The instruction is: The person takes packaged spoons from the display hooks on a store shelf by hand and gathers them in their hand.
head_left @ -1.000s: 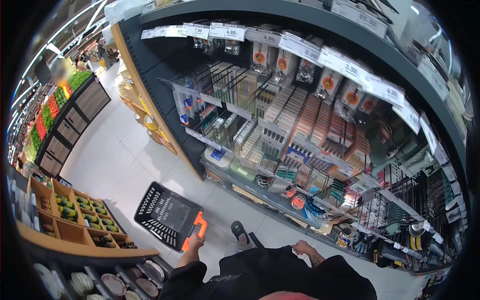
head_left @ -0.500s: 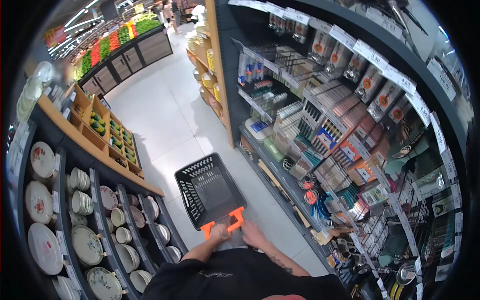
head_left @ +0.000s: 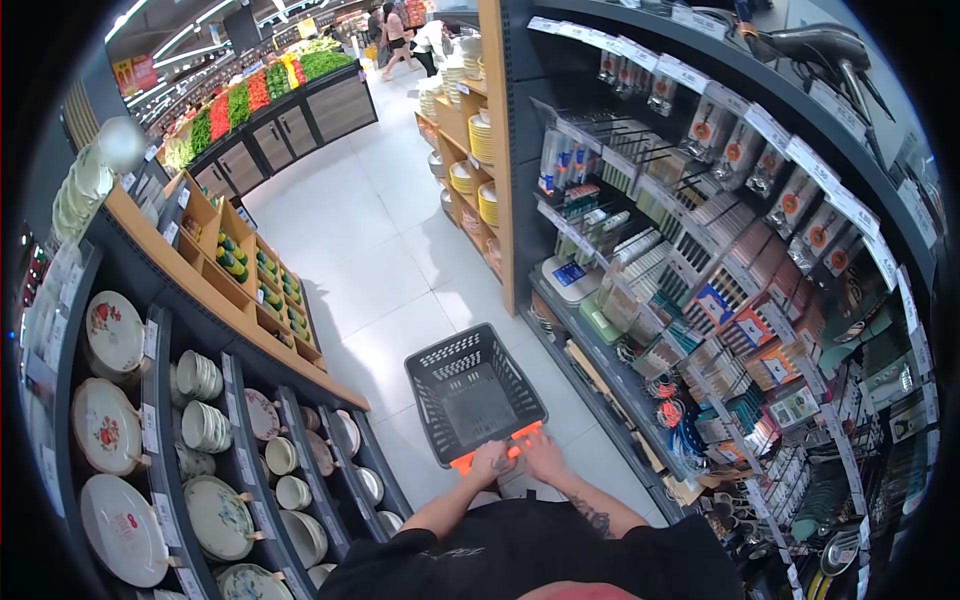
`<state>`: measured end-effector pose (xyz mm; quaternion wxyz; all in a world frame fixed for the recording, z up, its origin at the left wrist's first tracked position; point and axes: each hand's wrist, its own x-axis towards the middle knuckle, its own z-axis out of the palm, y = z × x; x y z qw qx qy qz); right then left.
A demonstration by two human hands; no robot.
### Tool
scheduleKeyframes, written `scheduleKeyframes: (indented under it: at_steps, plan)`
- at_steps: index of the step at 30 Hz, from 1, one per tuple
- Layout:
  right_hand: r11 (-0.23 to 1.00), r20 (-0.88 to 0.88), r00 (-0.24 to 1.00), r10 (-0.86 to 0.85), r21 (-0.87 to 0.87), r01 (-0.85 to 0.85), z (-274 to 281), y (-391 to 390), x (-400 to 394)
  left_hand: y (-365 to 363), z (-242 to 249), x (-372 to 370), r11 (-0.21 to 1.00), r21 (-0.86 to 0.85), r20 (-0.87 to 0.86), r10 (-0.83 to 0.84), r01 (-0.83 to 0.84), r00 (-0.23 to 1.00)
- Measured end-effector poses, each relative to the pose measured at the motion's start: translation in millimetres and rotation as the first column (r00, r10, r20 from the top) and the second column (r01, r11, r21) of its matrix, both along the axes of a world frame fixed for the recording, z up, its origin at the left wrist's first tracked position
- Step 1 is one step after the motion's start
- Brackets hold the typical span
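A black plastic basket [head_left: 474, 400] with slotted walls stands in front of my body, its inside showing only its dark floor. Along its near side runs an orange handle [head_left: 463, 462]. My left hand [head_left: 492, 460] is wrapped round the handle near its middle. To the right of it, my right hand [head_left: 543, 455] is closed over the other end of the same handle. The two hands are a short distance apart.
Shelves of plates [head_left: 107, 427] and bowls [head_left: 206, 427] line the left. Racks of packaged utensils [head_left: 740, 250] rise on the right. Ahead, past a wooden shelf end [head_left: 497, 150], are a vegetable stand [head_left: 262, 90] and people walking [head_left: 396, 40] on the tiled floor [head_left: 375, 270].
The view has shifted, so basket and shelves appear further right and lower. My right hand, beside the handle's end before, is now closed on it. The basket sits straighter ahead.
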<state>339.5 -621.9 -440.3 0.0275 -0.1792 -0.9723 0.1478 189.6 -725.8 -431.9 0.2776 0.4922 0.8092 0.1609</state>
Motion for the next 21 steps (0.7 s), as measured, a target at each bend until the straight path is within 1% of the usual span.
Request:
scheduleKeyframes:
  at_steps: [1, 2, 4, 5, 7, 8, 10, 11, 12, 13, 14, 15, 16, 17, 18, 19, 20, 21]
  plan:
    - [0.997, -0.035, 0.999, -0.003, 0.081, 0.006, 5.6, 9.0, -18.7, 7.8, 5.0, -17.2, 0.999, 0.052, -0.043, -0.008, 0.011, 0.999]
    - [0.998, -0.031, 0.999, -0.010, 0.067, 0.012, 10.5, 13.4, -34.7, 13.4, 13.5, -33.1, 1.000, 0.029, -0.044, -0.009, 0.010, 0.999]
    - [1.000, 0.068, 0.997, -0.030, 0.008, 0.029, 23.3, 23.4, -66.5, 25.2, 25.2, -59.3, 0.999, -0.010, -0.045, -0.032, 0.032, 0.998]
    - [0.999, 0.065, 0.997, -0.050, -0.009, 0.050, 27.6, 23.3, -78.0, 30.1, 25.2, -69.9, 0.996, -0.027, -0.068, -0.083, 0.081, 0.994]
    - [0.996, 0.149, 0.986, -0.080, -0.033, 0.086, 32.3, 23.4, -96.7, 32.6, 18.7, -91.4, 0.986, -0.053, -0.103, -0.165, 0.160, 0.981]
    - [0.993, 0.133, 0.985, -0.108, -0.037, 0.114, 33.1, 24.4, -107.6, 37.1, 15.7, -106.2, 0.982, -0.035, -0.120, -0.186, 0.183, 0.975]
    - [0.996, -0.023, 0.996, -0.090, -0.024, 0.089, 24.3, 21.3, -120.4, 40.3, 20.3, -130.4, 0.974, -0.028, -0.132, -0.224, 0.223, 0.965]
    - [0.994, -0.021, 0.994, -0.109, -0.035, 0.108, 21.3, 15.2, -125.3, 42.8, 27.1, -146.2, 0.969, -0.084, -0.155, -0.241, 0.231, 0.958]
    - [0.991, -0.091, 0.989, -0.119, -0.073, 0.112, 26.6, 13.2, -134.7, 45.7, 33.6, -162.9, 0.961, -0.137, -0.182, -0.261, 0.239, 0.948]
    - [0.986, -0.165, 0.976, -0.139, -0.110, 0.122, 29.9, 13.6, -143.0, 49.2, 26.2, -183.7, 0.952, -0.171, -0.201, -0.287, 0.255, 0.937]
    - [0.979, -0.171, 0.969, -0.181, -0.124, 0.161, 32.5, 6.9, -145.5, 52.0, 19.7, -205.2, 0.930, -0.209, -0.206, -0.346, 0.304, 0.916]
    - [0.963, -0.153, 0.969, -0.194, -0.216, 0.159, 32.6, 4.6, -146.9, 55.2, 28.7, -222.4, 0.916, -0.233, -0.224, -0.378, 0.327, 0.898]
    - [0.939, -0.135, 0.970, -0.204, -0.306, 0.155, 32.4, 1.5, -145.1, 61.1, 15.7, -247.2, 0.883, -0.285, -0.255, -0.444, 0.372, 0.859]
    - [0.911, -0.077, 0.974, -0.214, -0.376, 0.170, 31.6, -3.2, -140.3, 65.8, 25.2, -262.6, 0.871, -0.334, -0.303, -0.462, 0.361, 0.833]
    - [0.904, -0.078, 0.966, -0.246, -0.377, 0.200, 27.1, -1.5, -133.0, 69.9, 29.8, -280.7, 0.878, -0.295, -0.353, -0.466, 0.376, 0.812]
    - [0.886, 0.011, 0.984, -0.177, -0.434, 0.164, 21.6, 4.4, -122.6, 77.6, 29.7, -301.1, 0.876, -0.338, -0.359, -0.459, 0.345, 0.812]
    - [0.859, 0.094, 0.991, -0.095, -0.495, 0.129, 18.2, 12.7, -116.0, 82.5, 20.0, -325.3, 0.869, -0.323, -0.426, -0.487, 0.374, 0.763]
    - [0.858, 0.090, 0.989, -0.116, -0.493, 0.145, 27.4, 24.7, -110.6, 87.4, 14.4, -348.5, 0.877, -0.259, -0.453, -0.480, 0.404, 0.751]
